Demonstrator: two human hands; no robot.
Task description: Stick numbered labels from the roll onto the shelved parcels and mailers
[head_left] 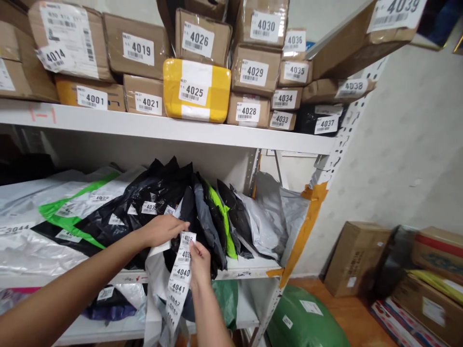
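A long white strip of number labels hangs down in front of the middle shelf, with 4038 at its top and 4039, 4040 and 4041 below. My right hand grips its right edge near the top, thumb on the front. My left hand is closed at the strip's top end, fingertips pressed together beside label 4038; its thumb is hidden. White paper hangs below my left hand. Right behind both hands stand dark plastic mailer bags. Black bags with number labels lie to the left.
Numbered cardboard boxes and a yellow parcel fill the upper shelf. Grey mailers lean near the right post, which has orange tape. A green sack and more boxes stand on the floor at right.
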